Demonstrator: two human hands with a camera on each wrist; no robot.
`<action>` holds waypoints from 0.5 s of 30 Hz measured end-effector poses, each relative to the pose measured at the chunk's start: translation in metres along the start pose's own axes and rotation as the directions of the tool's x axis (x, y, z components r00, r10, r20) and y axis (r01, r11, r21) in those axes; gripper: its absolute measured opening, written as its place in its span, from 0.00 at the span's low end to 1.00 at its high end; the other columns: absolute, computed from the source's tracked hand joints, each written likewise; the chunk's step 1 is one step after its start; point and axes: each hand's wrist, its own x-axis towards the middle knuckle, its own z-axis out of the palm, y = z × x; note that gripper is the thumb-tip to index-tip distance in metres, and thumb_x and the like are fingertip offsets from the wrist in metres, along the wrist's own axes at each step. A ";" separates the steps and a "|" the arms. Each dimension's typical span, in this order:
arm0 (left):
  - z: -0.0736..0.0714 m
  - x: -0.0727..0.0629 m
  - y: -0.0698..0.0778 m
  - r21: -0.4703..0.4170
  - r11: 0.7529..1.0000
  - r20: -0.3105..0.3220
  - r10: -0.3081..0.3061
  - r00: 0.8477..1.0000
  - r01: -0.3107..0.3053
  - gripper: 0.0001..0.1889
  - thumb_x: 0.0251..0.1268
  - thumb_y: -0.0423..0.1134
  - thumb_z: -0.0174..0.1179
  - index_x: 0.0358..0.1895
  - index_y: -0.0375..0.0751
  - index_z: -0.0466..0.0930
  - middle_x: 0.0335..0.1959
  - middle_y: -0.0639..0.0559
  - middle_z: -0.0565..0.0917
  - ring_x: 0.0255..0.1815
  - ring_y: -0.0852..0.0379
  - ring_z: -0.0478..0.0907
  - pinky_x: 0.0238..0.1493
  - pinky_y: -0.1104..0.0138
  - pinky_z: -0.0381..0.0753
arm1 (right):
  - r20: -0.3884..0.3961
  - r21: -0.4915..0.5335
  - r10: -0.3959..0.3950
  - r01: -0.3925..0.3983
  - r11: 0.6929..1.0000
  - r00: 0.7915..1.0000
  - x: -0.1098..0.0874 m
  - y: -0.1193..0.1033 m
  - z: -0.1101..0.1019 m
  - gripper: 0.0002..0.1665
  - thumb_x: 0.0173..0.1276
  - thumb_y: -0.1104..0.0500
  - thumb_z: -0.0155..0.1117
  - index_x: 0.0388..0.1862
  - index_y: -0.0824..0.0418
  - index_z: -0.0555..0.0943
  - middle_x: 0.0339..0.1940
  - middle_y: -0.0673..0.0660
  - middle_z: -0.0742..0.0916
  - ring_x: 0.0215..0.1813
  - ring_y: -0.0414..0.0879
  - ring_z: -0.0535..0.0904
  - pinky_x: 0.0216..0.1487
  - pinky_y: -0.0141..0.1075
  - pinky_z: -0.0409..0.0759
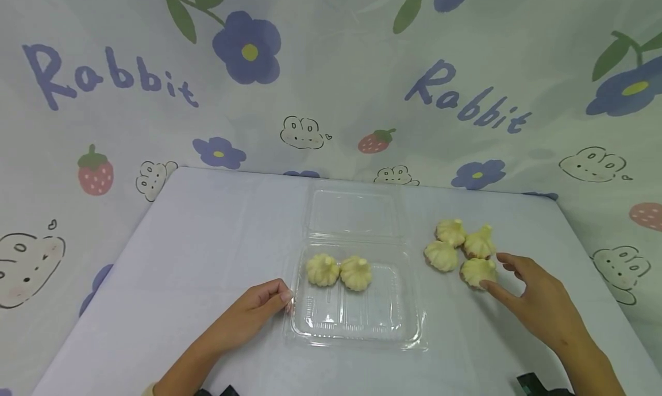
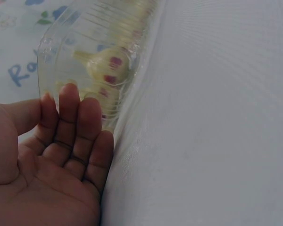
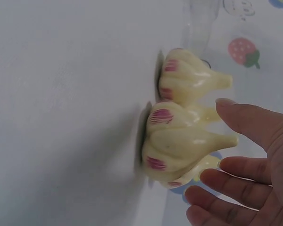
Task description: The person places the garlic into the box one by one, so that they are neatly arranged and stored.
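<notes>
A clear plastic clamshell box [image 1: 408,327] lies with its lid [image 1: 354,212] folded back. Two garlic bulbs [image 1: 323,270] [image 1: 355,273] sit side by side in its base. My left hand [image 1: 253,310] pinches the box's left rim between thumb and index finger, the other fingers against its side wall in the left wrist view. To the right of the box stand several more garlic bulbs [image 1: 441,256] in a cluster. Over the nearest garlic bulb [image 1: 477,273] of that group, my right hand [image 1: 543,304] is spread, thumb and fingers apart around its stem in the right wrist view.
A white cloth [image 1: 217,229] covers the table. Behind it hangs a printed curtain [image 1: 331,68] with flowers, strawberries and rabbits. The folded-back lid reaches close to the table's back edge. Dark straps [image 1: 532,383] show near both wrists.
</notes>
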 end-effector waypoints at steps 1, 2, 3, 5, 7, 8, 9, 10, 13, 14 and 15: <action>0.000 0.000 0.000 -0.001 1.000 -0.001 -0.003 1.000 0.003 0.13 0.86 0.43 0.49 0.40 0.45 0.79 0.38 0.48 0.81 0.44 0.49 0.74 0.49 0.66 0.72 | 0.005 0.004 0.002 -0.002 1.000 1.000 0.000 0.001 0.001 0.43 0.66 0.44 0.78 0.69 0.68 0.74 0.58 0.74 0.83 0.59 0.72 0.78 0.51 0.67 0.75; 0.000 0.000 0.000 -0.001 1.000 0.000 -0.007 1.000 0.007 0.13 0.86 0.43 0.49 0.40 0.45 0.79 0.38 0.48 0.81 0.44 0.49 0.74 0.49 0.66 0.72 | 0.011 0.006 0.004 -0.004 1.000 1.000 0.000 0.003 0.002 0.43 0.66 0.43 0.78 0.69 0.68 0.74 0.58 0.74 0.83 0.59 0.72 0.78 0.50 0.67 0.76; 0.000 0.000 0.000 -0.001 1.000 0.001 -0.007 1.000 0.007 0.13 0.86 0.43 0.49 0.40 0.45 0.79 0.38 0.48 0.81 0.44 0.49 0.74 0.48 0.66 0.72 | 0.015 0.007 0.003 -0.003 1.000 1.000 0.001 0.004 0.002 0.43 0.66 0.43 0.78 0.69 0.69 0.74 0.58 0.74 0.83 0.59 0.72 0.78 0.50 0.67 0.76; 0.001 0.000 0.000 -0.004 1.000 0.002 -0.013 1.000 0.013 0.13 0.86 0.43 0.50 0.40 0.45 0.79 0.38 0.49 0.81 0.44 0.49 0.74 0.48 0.66 0.72 | 0.018 0.010 -0.005 0.005 1.000 1.000 0.001 0.006 0.004 0.43 0.66 0.44 0.78 0.69 0.69 0.74 0.58 0.74 0.83 0.58 0.72 0.79 0.49 0.67 0.77; 0.001 0.000 0.000 -0.005 1.000 0.003 -0.007 1.000 0.007 0.13 0.86 0.43 0.50 0.40 0.45 0.79 0.38 0.49 0.81 0.44 0.49 0.75 0.48 0.66 0.72 | 0.019 0.011 -0.014 0.014 1.000 1.000 0.001 0.008 0.006 0.43 0.66 0.44 0.78 0.68 0.70 0.75 0.57 0.75 0.83 0.57 0.72 0.79 0.48 0.67 0.77; 0.000 0.000 0.000 -0.004 1.000 0.004 -0.002 1.000 0.002 0.13 0.86 0.42 0.49 0.39 0.45 0.79 0.38 0.48 0.81 0.44 0.49 0.75 0.48 0.66 0.72 | 0.019 0.012 -0.019 0.018 1.000 1.000 0.001 0.009 0.007 0.43 0.66 0.44 0.78 0.68 0.70 0.75 0.57 0.75 0.83 0.57 0.72 0.80 0.47 0.67 0.78; 0.000 0.000 0.000 -0.006 1.000 0.003 0.002 1.000 -0.001 0.13 0.86 0.42 0.49 0.39 0.45 0.79 0.38 0.48 0.81 0.44 0.50 0.75 0.48 0.66 0.72 | 0.018 0.013 -0.023 0.023 1.000 1.000 0.001 0.010 0.008 0.43 0.66 0.44 0.78 0.68 0.70 0.75 0.57 0.75 0.83 0.56 0.72 0.80 0.47 0.67 0.78; 0.000 0.000 0.000 -0.006 1.000 0.003 0.005 1.000 -0.005 0.13 0.86 0.42 0.49 0.39 0.44 0.79 0.38 0.48 0.81 0.44 0.50 0.74 0.48 0.66 0.72 | 0.018 0.016 -0.028 0.027 0.999 0.999 0.001 0.011 0.009 0.43 0.66 0.45 0.79 0.68 0.70 0.75 0.57 0.75 0.84 0.56 0.72 0.80 0.47 0.67 0.78; 0.000 -0.001 0.000 -0.004 1.000 0.005 0.018 1.000 -0.018 0.12 0.86 0.41 0.49 0.40 0.44 0.79 0.38 0.48 0.81 0.44 0.50 0.74 0.48 0.66 0.71 | 0.023 0.022 -0.032 0.032 0.999 0.999 0.002 0.012 0.011 0.43 0.66 0.44 0.79 0.68 0.70 0.75 0.56 0.74 0.84 0.57 0.72 0.80 0.47 0.67 0.78; 0.000 0.000 0.001 -0.005 1.000 0.005 0.017 1.000 -0.017 0.12 0.86 0.41 0.49 0.40 0.44 0.79 0.38 0.48 0.81 0.44 0.50 0.74 0.48 0.66 0.71 | 0.026 0.023 -0.032 0.031 0.999 0.999 0.002 0.013 0.012 0.43 0.66 0.44 0.79 0.68 0.70 0.75 0.56 0.74 0.84 0.57 0.72 0.79 0.47 0.67 0.78; 0.000 -0.001 0.000 -0.005 1.000 0.005 0.018 1.000 -0.018 0.12 0.86 0.41 0.49 0.40 0.44 0.79 0.38 0.47 0.80 0.44 0.49 0.74 0.47 0.66 0.71 | 0.030 0.024 -0.031 0.030 0.999 0.999 0.002 0.013 0.012 0.43 0.65 0.44 0.79 0.68 0.70 0.75 0.56 0.74 0.84 0.57 0.73 0.79 0.47 0.67 0.78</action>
